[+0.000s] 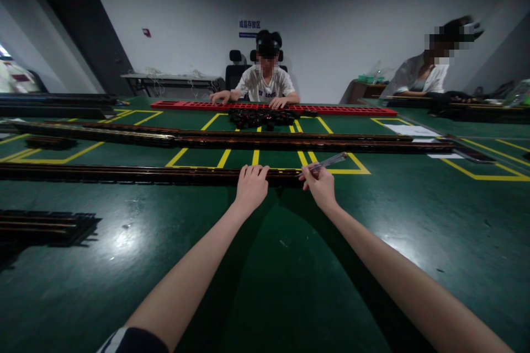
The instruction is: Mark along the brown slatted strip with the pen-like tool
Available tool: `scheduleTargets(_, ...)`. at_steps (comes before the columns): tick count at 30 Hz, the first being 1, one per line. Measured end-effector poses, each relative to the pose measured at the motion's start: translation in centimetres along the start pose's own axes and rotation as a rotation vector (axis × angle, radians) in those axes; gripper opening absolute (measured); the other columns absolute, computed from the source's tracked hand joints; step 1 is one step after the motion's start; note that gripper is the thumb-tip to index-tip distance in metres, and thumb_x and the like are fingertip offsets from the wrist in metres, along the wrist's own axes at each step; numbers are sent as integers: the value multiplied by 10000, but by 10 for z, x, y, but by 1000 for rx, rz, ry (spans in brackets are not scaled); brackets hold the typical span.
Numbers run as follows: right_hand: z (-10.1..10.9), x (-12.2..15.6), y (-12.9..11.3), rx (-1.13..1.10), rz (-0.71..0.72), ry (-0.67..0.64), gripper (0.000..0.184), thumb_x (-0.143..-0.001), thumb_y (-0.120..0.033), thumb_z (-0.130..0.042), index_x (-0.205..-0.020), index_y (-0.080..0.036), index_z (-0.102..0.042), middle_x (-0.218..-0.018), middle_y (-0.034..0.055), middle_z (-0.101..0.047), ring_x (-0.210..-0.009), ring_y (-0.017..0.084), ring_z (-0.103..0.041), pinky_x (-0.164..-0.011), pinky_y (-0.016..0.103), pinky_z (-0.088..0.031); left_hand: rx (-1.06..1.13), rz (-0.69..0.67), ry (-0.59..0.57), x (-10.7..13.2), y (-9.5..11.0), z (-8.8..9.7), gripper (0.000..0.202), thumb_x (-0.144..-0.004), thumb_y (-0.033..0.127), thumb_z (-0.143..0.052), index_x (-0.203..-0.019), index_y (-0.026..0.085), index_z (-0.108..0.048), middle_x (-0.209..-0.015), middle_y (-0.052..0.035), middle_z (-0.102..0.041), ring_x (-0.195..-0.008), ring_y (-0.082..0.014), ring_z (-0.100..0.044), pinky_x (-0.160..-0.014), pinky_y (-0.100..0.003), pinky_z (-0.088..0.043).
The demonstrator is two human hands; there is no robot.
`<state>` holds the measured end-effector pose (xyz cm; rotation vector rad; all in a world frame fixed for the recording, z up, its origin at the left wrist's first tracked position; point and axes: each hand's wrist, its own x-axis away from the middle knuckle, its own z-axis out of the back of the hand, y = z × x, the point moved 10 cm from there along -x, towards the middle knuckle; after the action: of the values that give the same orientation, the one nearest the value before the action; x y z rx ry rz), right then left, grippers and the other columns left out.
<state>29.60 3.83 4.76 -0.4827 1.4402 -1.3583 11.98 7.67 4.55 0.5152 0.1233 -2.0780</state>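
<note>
A long, dark, glossy strip [165, 175] runs from the left edge of the view to just in front of me. My left hand [252, 190] lies over it near its right end, fingers bent across the top and pressing it to the table. Between thumb and fingers, my right hand [319, 185] pinches a slim, clear, pen-like tool [334, 160]. Its back end points up and to the right, and the front reaches the strip's right end. Whether the tip touches the strip is hidden by my fingers.
More long dark strips [232, 140] lie across the green table [314, 287], beyond my hands. Shorter strips [45, 229] are at the left. Opposite, a person [267, 85] rests both hands at a red slotted rack [343, 110] behind small black parts [265, 117]. Another person sits far right.
</note>
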Motion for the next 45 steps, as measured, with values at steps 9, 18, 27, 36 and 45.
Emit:
scheduleTargets(9, 0, -1, 0, 17, 24, -6, 482, -747, -647, -595, -752, -166, -567, -637, 34, -651, -415, 108, -542, -425, 242, -467, -29, -14, 38, 0, 0, -2, 410, -907, 175, -375, -1275, 150, -556, -1238, -109, -627, -1192, -229, -539, -1107, -458, -338)
scheduleTargets(18, 1, 0, -2, 23, 49, 17, 509, -751, -681, -561, -754, -172, -567, -629, 40, -656, -408, 120, -553, -422, 263, -480, -31, -25, 22, 0, 0, -3, 428, -904, 156, -350, -1282, 148, -550, -1251, -113, -619, -1207, -235, -532, -1111, -460, -334)
scheduleTargets(27, 3, 1, -3, 45, 47, 46, 522, -746, -694, -552, -747, -172, -577, -636, 63, -686, -387, 123, -548, -407, 266, -479, -32, -16, 13, 0, 0, -3, 444, -895, 141, -346, -1289, 147, -549, -1253, -121, -616, -1217, -242, -528, -1115, -467, -341)
scheduleTargets(36, 4, 0, -3, 61, 47, 42, 524, -742, -692, -554, -731, -169, -569, -628, 72, -689, -379, 122, -549, -401, 256, -473, -53, -14, 34, 0, 2, 1, 436, -880, 124, -380, -1273, 165, -564, -1250, -116, -625, -1198, -248, -543, -1094, -483, -365)
scheduleTargets(45, 3, 0, -1, 17, 36, 26, 518, -725, -686, -581, -745, -168, -579, -638, 61, -684, -395, 115, -551, -393, 246, -470, -26, -4, 4, 0, 0, -2, 438, -891, 144, -357, -1282, 165, -554, -1265, -110, -613, -1220, -241, -528, -1121, -471, -336)
